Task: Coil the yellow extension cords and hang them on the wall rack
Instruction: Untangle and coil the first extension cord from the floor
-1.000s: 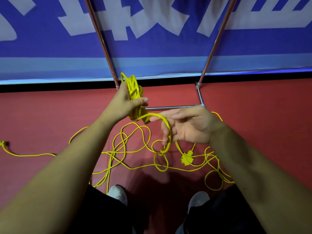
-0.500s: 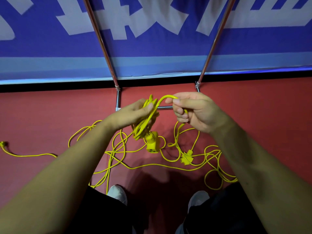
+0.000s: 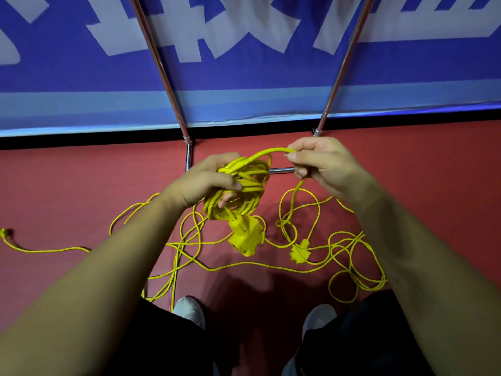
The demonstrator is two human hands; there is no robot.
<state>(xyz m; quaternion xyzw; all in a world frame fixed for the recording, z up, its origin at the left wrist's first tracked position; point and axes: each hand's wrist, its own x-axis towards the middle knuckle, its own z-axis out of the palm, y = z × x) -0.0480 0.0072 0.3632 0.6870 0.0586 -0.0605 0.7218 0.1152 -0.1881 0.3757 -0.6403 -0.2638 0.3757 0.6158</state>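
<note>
My left hand (image 3: 206, 183) grips a coil of yellow extension cord (image 3: 246, 183) made of several loops, held above the red floor. A yellow multi-outlet socket block (image 3: 245, 237) dangles below the coil. My right hand (image 3: 322, 164) pinches the running strand of the cord (image 3: 273, 151) just right of the coil, arching over toward it. From that hand the cord drops to a loose tangle (image 3: 349, 256) on the floor, where a second yellow connector (image 3: 299, 253) lies. A plug end (image 3: 5, 234) lies far left.
A chrome rack frame stands ahead, with two slanted poles (image 3: 162, 71) (image 3: 344, 63) and a low crossbar (image 3: 282, 170) at the floor. Behind it hangs a blue and white banner (image 3: 244, 63). My white shoes (image 3: 189, 312) are at the bottom.
The coil has tipped from upright to nearly flat in my left hand, and the socket block now dangles below it. My right hand rose from the floor tangle, drawing up a new strand.
</note>
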